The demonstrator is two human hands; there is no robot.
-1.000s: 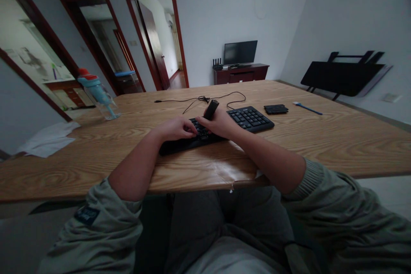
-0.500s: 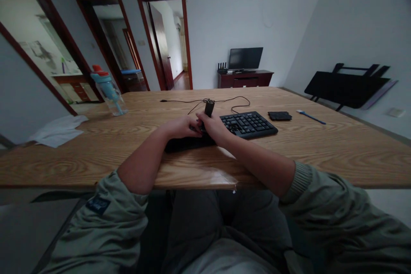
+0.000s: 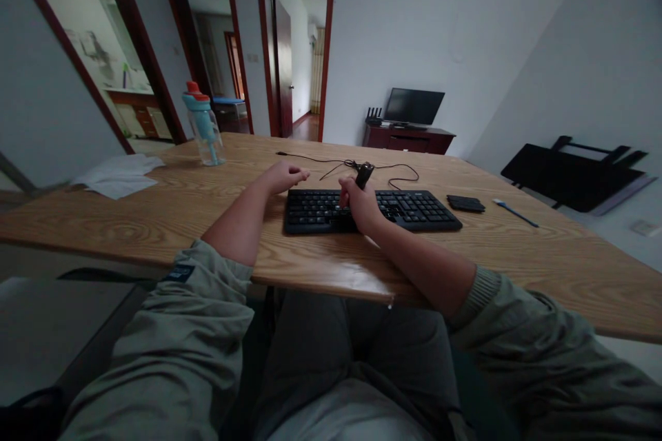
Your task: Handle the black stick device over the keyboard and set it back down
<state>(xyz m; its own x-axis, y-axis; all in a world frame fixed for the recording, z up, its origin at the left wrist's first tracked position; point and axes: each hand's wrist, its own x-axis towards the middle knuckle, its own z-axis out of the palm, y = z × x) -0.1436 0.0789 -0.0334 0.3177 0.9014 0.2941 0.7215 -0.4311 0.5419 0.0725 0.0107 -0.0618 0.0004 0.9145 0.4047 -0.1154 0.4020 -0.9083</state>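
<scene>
My right hand [image 3: 359, 203] is wrapped round a dark stick-like handle [image 3: 365, 176] that stands up out of the fist over the middle of the keyboard. The lower end of that tool is hidden by the hand, so its kind does not show. The black keyboard [image 3: 421, 210] lies flat near the table's front edge. At its upper left corner, my left hand [image 3: 284, 178] hovers or rests with thumb and fingers pinched together. Whatever sits in that pinch, if anything, is too small to make out.
On the wooden table [image 3: 321, 269], a black cable [image 3: 408, 167] lies behind the keyboard. Flat black pieces [image 3: 465, 203] and a blue brush [image 3: 517, 212] are to the right. A water bottle [image 3: 207, 131] and white tissue [image 3: 121, 176] are at the left.
My left hand has drawn away from my right, to the left, off the keyboard's middle. The right hand keeps the dark handle. The whole view has shifted and tilted.
</scene>
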